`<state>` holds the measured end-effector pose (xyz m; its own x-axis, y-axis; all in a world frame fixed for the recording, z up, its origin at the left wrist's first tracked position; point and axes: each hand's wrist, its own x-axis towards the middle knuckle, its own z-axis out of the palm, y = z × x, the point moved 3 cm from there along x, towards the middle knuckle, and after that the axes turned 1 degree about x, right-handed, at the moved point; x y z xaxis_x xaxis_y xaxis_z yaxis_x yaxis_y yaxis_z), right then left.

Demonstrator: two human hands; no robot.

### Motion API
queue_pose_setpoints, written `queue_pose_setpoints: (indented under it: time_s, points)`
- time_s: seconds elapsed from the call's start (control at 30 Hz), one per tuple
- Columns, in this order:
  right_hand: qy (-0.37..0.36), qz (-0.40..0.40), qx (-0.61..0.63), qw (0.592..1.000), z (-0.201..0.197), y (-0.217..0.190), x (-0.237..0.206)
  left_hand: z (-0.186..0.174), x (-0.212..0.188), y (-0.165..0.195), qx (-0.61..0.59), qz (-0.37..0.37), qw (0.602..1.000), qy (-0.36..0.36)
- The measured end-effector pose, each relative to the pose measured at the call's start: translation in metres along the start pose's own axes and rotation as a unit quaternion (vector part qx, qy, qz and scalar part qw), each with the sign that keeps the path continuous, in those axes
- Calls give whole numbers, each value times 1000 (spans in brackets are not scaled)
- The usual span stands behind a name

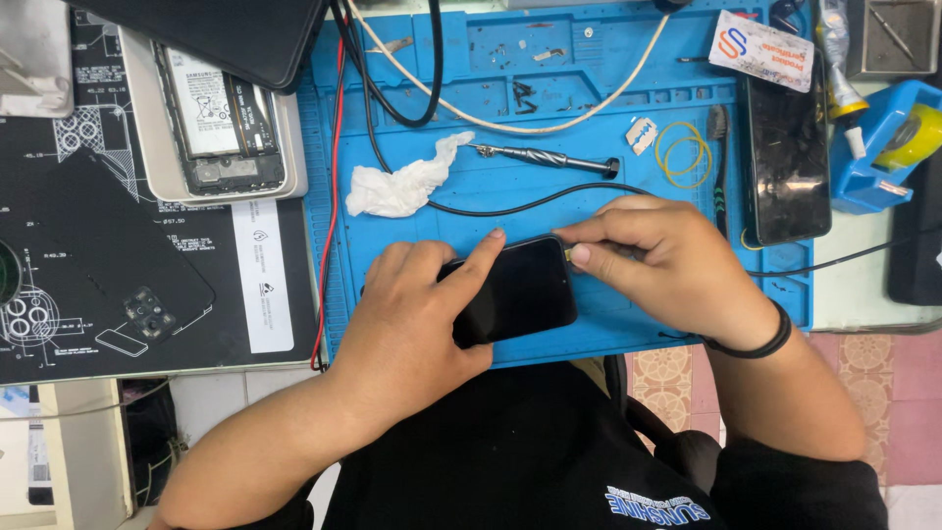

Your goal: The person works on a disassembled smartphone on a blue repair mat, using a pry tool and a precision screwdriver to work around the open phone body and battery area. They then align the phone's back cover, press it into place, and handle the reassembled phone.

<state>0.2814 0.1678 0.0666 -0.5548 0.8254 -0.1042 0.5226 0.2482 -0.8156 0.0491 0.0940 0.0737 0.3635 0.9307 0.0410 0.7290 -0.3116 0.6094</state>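
At the far left, a black back cover (118,285) with a camera cluster lies on a dark printed mat (59,167). Beyond it, an opened phone (221,123) with its battery exposed rests face down on a pale tray (147,118). A red wire (332,196) runs along the left edge of the blue work mat (589,88).

On the blue mat, a crumpled white tissue (402,182) lies far of the hands, with a precision screwdriver (545,157) just to its right and black and cream cables looping across the far part.

The left hand (412,314) grasps a black smartphone (515,290) at its left end, forefinger laid across the dark screen. The phone lies near the middle of the mat's near edge, screen up.

The right hand (667,255), a black band at its wrist, pinches a small object at the phone's far right corner between thumb and forefinger; what it is cannot be told.

Further right lie yellow rubber bands (685,152), a small black brush (719,157), a second dark phone (785,162) and, at the far right, a blue holder (883,147) with yellow tape.
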Motion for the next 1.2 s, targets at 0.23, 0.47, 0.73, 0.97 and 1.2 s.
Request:
queue_pose_setpoints:
  time_s: [0.23, 0.47, 0.73, 0.97, 1.2]
  points:
    - [-23, -7, 43, 999, -3, 10, -1, 1, 0, -1, -8, -4, 1000, -17]
    - [-22, -18, 51, 998, -1, 10, -3, 3, -1, -1, -5, -3, 1000, 0]
    - [95, 86, 52, 990, -19, 35, 6, 2, -3, -4, 12, -13, 1000, 10]
    - [175, 66, -64, 980, -27, 78, 57, 9, 2, -2, 47, 41, 998, -18]
    - [232, 52, -198, 951, -26, 78, 62, 8, 7, 0, 33, 20, 998, -40]
